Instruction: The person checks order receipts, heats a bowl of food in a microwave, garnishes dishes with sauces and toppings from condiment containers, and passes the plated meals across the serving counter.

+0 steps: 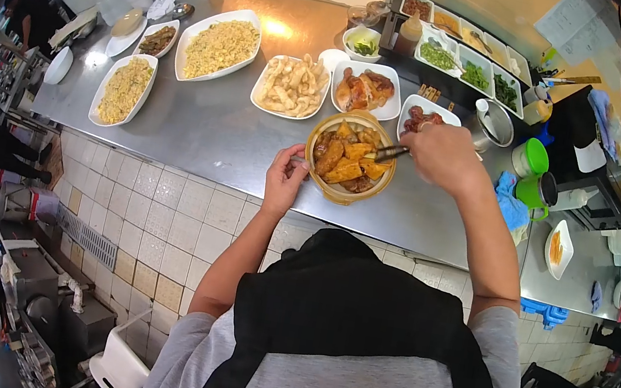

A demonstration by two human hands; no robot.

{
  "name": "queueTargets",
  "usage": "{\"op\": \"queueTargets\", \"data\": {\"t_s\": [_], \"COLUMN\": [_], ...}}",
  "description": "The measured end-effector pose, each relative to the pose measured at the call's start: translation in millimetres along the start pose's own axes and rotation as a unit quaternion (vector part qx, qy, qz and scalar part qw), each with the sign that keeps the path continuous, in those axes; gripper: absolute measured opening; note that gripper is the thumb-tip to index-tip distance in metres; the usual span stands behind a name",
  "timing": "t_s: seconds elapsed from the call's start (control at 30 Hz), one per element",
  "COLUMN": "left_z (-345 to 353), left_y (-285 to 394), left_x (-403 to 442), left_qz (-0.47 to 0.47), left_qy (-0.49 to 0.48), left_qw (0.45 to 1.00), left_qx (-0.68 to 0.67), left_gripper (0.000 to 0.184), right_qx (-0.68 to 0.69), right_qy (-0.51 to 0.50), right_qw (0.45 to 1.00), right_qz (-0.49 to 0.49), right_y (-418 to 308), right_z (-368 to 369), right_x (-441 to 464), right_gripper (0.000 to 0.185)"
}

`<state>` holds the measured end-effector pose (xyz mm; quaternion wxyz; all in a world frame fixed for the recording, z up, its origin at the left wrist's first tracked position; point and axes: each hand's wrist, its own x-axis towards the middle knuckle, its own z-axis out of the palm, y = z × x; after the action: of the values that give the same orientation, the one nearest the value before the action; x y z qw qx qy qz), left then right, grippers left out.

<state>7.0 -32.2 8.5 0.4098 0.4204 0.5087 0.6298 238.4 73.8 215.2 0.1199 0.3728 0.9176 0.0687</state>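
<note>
A tan clay pot (347, 197) stands near the front edge of the steel counter, filled with orange-brown chunks of food in sauce. My left hand (286, 180) is at the pot's left side, its fingers curled against the rim. Above the right of the pot, my right hand (446, 157) is closed around a dark two-pronged utensil (392, 153); its tips point left over the pot's rim, and the kind is hard to tell. Just behind that hand sits a white dish of dark reddish meat (418, 118), partly covered by it.
Behind the pot are a dish of roast poultry (365, 91) and a dish of pale fried strips (292, 87). Fried rice plates (221, 48) stand left. Topping trays (475, 75) line the back right, with a green-handled cup (537, 191) nearby. Other people are at both sides.
</note>
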Motion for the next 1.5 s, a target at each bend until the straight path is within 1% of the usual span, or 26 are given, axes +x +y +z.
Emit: {"op": "queueTargets", "data": {"t_s": [0.07, 0.13, 0.23, 0.27, 0.33, 0.4, 0.47, 0.53, 0.6, 0.67, 0.7, 0.73, 0.8, 0.83, 0.9, 0.97, 1.03, 1.07, 1.1, 1.13, 1.2, 1.3, 1.4, 1.5], "left_z": [-3, 1, 2, 1, 1, 1, 3, 3, 6, 5, 5, 5, 7, 12, 21, 24, 20, 16, 15, 13, 9, 3, 7, 7], "left_y": [-4, -4, -2, -4, -4, -3, -3, -2, -2, -4, -5, -7, -6, 3, 17, 19, 17, 17, 19, 12, 19, 21, 23, 26], "left_x": [0, 1, 0, -1, 0, -1, -2, -4, -5, -6, -5, -4, -3, -4, -3, -3, -1, -1, 1, 6, 17, 38, 44, 23], "left_qz": [0.008, 0.009, -0.001, -0.002, -0.004, -0.011, -0.019, -0.028, -0.04, -0.065, -0.078, -0.079, -0.08, -0.115, -0.107, -0.101, -0.143, -0.164, -0.16, -0.127, -0.114, -0.139, -0.187, -0.117], "left_qy": [0.006, 0.003, 0.002, 0.001, 0.002, 0.006, 0.012, 0.021, 0.027, 0.017, 0.007, 0.008, 0.009, 0.014, 0.006, 0.007, -0.003, -0.001, -0.008, -0.013, -0.051, -0.109, -0.056, 0.026], "left_qw": [1.0, 1.0, 1.0, 1.0, 1.0, 1.0, 1.0, 0.999, 0.999, 0.998, 0.997, 0.997, 0.997, 0.993, 0.994, 0.995, 0.989, 0.986, 0.985, 0.991, 0.992, 0.984, 0.981, 0.991], "left_qx": [0.001, 0.004, 0.011, 0.01, 0.006, 0.0, -0.012, -0.013, -0.004, -0.009, -0.011, -0.004, 0.01, 0.005, 0.008, 0.006, -0.024, -0.036, -0.064, -0.047, 0.015, 0.032, 0.017, 0.056], "left_gripper": [0.034, 0.034, 0.034, 0.033, 0.033, 0.033, 0.035, 0.038, 0.041, 0.044, 0.046, 0.047, 0.051, 0.053, 0.053, 0.052, 0.052, 0.052, 0.051, 0.049, 0.047, 0.045, 0.048, 0.05], "right_qx": [-0.014, -0.005, 0.051, 0.051, 0.051, 0.073, 0.057, 0.031, 0.002, 0.045, 0.073, 0.065, 0.093, 0.114, 0.158, 0.18, 0.229, 0.234, 0.241, 0.217, 0.165, 0.369, 0.524, 0.565], "right_qy": [-0.03, -0.026, 0.025, 0.033, 0.054, 0.132, 0.165, 0.081, 0.01, -0.003, 0.034, 0.093, 0.244, 0.21, 0.147, 0.026, -0.028, 0.019, 0.065, 0.074, 0.094, 0.15, 0.163, 0.174], "right_qw": [0.999, 0.999, 0.998, 0.998, 0.997, 0.981, 0.953, 0.932, 0.913, 0.911, 0.927, 0.934, 0.908, 0.907, 0.899, 0.923, 0.935, 0.933, 0.928, 0.932, 0.937, 0.878, 0.787, 0.768], "right_qz": [-0.016, -0.023, -0.014, -0.001, 0.015, 0.119, 0.249, 0.352, 0.408, 0.409, 0.366, 0.34, 0.328, 0.348, 0.382, 0.34, 0.27, 0.274, 0.276, 0.28, 0.293, 0.265, 0.284, 0.245], "right_y": [3, 6, -2, 6, 23, 58, 103, 153, 206, 219, 231, 219, 205, 198, 183, 186, 162, 145, 128, 115, 94, 78, 56, 37], "right_z": [17, 56, 48, 41, 8, -19, -28, -10, 47, 80, 105, 104, 103, 100, 95, 143, 169, 188, 205, 213, 220, 185, 148, 151], "right_x": [2, 14, 1, -7, -26, -49, -60, -53, -35, -23, -22, -31, -53, -71, -100, -129, -155, -162, -166, -166, -162, -152, -133, -108], "right_gripper": [0.019, 0.02, 0.017, 0.018, 0.021, 0.024, 0.026, 0.026, 0.024, 0.025, 0.027, 0.026, 0.028, 0.027, 0.025, 0.023, 0.022, 0.02, 0.019, 0.017, 0.013, 0.009, 0.008, 0.009]}}
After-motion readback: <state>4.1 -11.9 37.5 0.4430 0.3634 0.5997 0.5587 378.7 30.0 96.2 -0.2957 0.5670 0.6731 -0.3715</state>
